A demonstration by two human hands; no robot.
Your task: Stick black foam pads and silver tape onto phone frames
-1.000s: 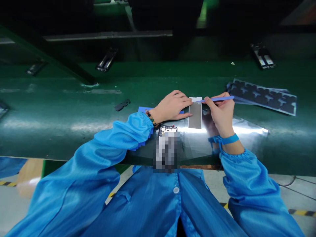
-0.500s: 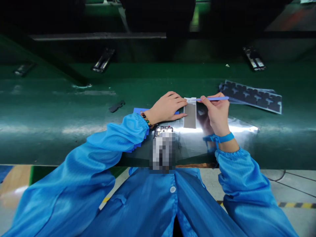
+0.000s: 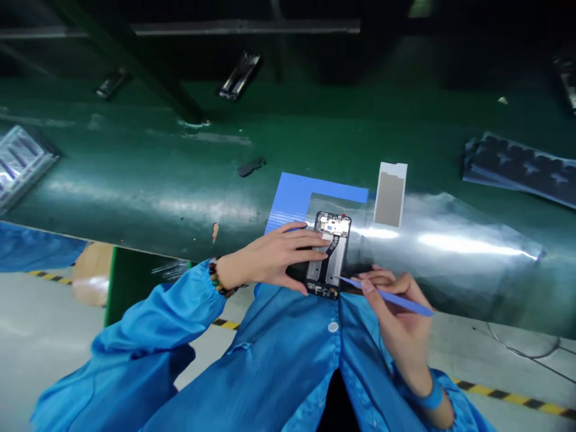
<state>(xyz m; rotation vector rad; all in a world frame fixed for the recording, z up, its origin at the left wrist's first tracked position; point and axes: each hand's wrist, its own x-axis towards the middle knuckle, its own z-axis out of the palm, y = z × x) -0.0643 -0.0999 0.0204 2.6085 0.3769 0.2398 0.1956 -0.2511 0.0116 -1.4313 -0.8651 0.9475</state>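
Note:
An opened phone [image 3: 327, 256] lies at the table's front edge, close to my body. Its circuit board shows at the top, and a dark flex strip runs down the silvery middle. My left hand [image 3: 281, 255] rests across its left side, fingers stretched out and the thumb near the lower left corner. Pinched in my right hand [image 3: 396, 312] are purple tweezers [image 3: 405, 302], whose fine tip reaches the phone's lower right part. Beyond my right hand lies a white-edged sheet with a grey sticker [image 3: 389, 195].
A blue sheet [image 3: 294, 192] lies behind the phone, partly under clear film. Black die-cut sheets [image 3: 524, 165] are stacked at right. A small black part [image 3: 251, 166] lies left of centre. More opened phones [image 3: 238, 76] sit farther back. A green post [image 3: 148, 72] rises at left.
My left hand has left the sticker sheet and now lies on the phone. My right hand has brought the tweezers from that sheet down to the phone. The view has shifted.

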